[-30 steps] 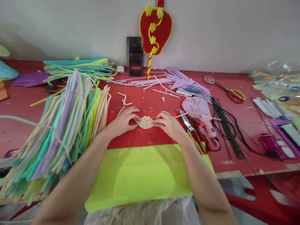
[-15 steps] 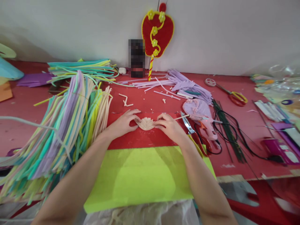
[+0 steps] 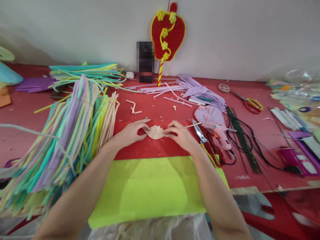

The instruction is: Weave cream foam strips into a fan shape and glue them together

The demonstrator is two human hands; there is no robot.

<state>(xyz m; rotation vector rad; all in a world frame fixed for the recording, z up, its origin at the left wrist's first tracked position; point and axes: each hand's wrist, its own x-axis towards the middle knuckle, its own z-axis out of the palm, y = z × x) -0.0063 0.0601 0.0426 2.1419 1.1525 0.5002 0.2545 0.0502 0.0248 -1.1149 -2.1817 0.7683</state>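
Observation:
Between my hands lies a small cream fan-shaped piece, made of curved rows of pipe cleaner, on the red table. My left hand pinches its left edge with thumb and fingers. My right hand pinches the right edge in the same way. A thin cream stem sticks out past the right hand, towards a pink hot glue gun. Scissors with red and yellow handles lie close to the right wrist.
Bundles of pastel pipe cleaners lie at the left. Lilac stems and a lilac round piece sit behind the glue gun. A red fan with yellow flowers leans on the wall. A lime-green sheet lies in front.
Both hands keep their pinch on the cream piece in almost the same place. The view has shifted very slightly.

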